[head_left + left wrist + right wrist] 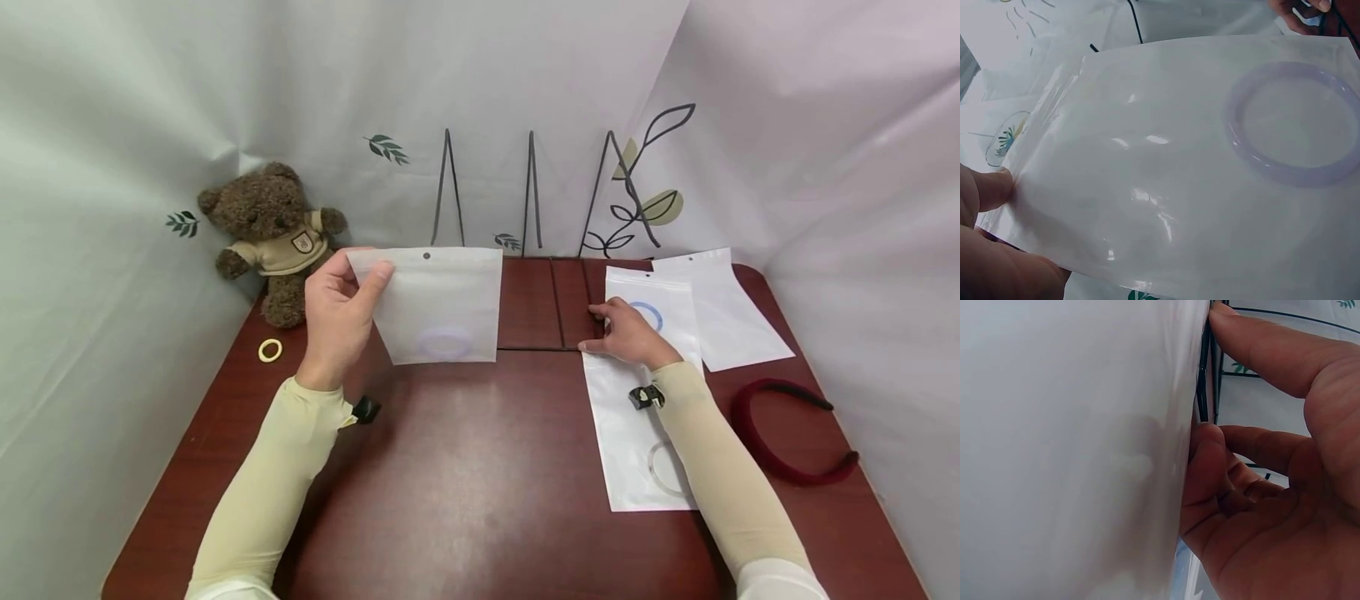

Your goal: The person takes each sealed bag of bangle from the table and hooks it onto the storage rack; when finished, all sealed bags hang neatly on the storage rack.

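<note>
My left hand (341,308) pinches the upper left corner of a white zip bag (442,292), held up above the table. Inside that bag a pale purple bangle (1294,125) shows through the clear side. My right hand (630,333) reaches over the right side of the table, its fingers curled at the black wire stand (1203,369). In the right wrist view, thumb and fingertips meet the thin black wire beside a white sheet-like surface. Under that hand lie a white bag with a blue bangle (649,315) and another with a clear bangle (663,467).
Another white bag (742,325) lies at the back right, with a dark red headband (757,450) in front of it. A brown teddy bear (273,225) sits at the back left, near a small yellow ring (270,350). A light curtain (525,67) stands behind.
</note>
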`<state>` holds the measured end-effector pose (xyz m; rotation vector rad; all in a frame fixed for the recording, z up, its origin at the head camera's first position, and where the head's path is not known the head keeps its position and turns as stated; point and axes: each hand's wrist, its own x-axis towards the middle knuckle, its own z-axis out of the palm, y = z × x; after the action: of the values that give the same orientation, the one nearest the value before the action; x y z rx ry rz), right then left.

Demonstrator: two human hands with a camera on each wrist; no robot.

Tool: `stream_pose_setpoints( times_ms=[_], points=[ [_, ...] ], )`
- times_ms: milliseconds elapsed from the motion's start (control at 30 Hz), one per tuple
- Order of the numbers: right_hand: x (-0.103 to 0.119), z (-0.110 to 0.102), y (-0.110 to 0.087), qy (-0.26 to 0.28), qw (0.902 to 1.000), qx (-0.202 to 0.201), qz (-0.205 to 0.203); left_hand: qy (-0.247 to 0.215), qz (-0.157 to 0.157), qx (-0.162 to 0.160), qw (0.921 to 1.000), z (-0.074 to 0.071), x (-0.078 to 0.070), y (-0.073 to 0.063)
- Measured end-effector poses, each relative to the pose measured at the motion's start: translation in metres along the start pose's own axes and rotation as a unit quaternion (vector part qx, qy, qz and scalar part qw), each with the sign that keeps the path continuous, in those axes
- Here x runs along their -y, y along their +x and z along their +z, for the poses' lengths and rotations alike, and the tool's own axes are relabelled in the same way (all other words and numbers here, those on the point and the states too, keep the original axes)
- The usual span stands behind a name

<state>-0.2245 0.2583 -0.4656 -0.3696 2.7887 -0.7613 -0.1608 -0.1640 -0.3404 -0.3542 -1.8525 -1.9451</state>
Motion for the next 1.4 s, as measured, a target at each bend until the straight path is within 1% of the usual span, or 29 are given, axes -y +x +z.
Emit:
stream_pose_setpoints(
  times_ms=[167, 267, 467, 633, 767, 867, 1067, 1267, 1400],
  points=[
    [0.001, 0.001, 0.001, 0.002, 1.0000, 0.001, -0.004, 0.005, 0.002, -0.007, 1.0000, 0.004, 0.000, 0.007],
    [0.003, 0.002, 0.001, -0.001, 1.0000, 0.001, -0.007, 0.007, -0.002, -0.014, 0.9999, 0.005, 0.005, 0.012],
    [0.006, 0.000, 0.003, -0.005, 0.9999, -0.005, -0.012, -0.008, 0.000, -0.019, 0.9998, 0.009, 0.013, 0.024],
    [0.007, 0.001, 0.007, -0.005, 0.9999, 0.003, -0.013, -0.011, 0.004, -0.027, 0.9996, 0.010, 0.020, 0.036],
    [0.005, 0.004, 0.010, -0.006, 0.9999, 0.007, -0.011, -0.006, 0.010, -0.036, 0.9993, 0.010, 0.028, 0.046],
    [0.004, 0.005, 0.011, -0.009, 0.9999, 0.005, -0.010, 0.001, 0.017, -0.033, 0.9993, 0.013, 0.034, 0.055],
    [0.001, 0.003, 0.008, -0.009, 0.9999, 0.004, -0.006, 0.018, 0.033, -0.031, 0.9988, 0.024, 0.046, 0.074],
    [-0.001, 0.001, 0.008, -0.003, 0.9999, 0.010, -0.004, 0.010, 0.028, -0.046, 0.9985, 0.034, 0.052, 0.094],
    [-0.002, -0.002, 0.007, -0.007, 0.9999, 0.010, -0.002, 0.006, 0.016, -0.045, 0.9988, 0.041, 0.055, 0.107]
  ],
)
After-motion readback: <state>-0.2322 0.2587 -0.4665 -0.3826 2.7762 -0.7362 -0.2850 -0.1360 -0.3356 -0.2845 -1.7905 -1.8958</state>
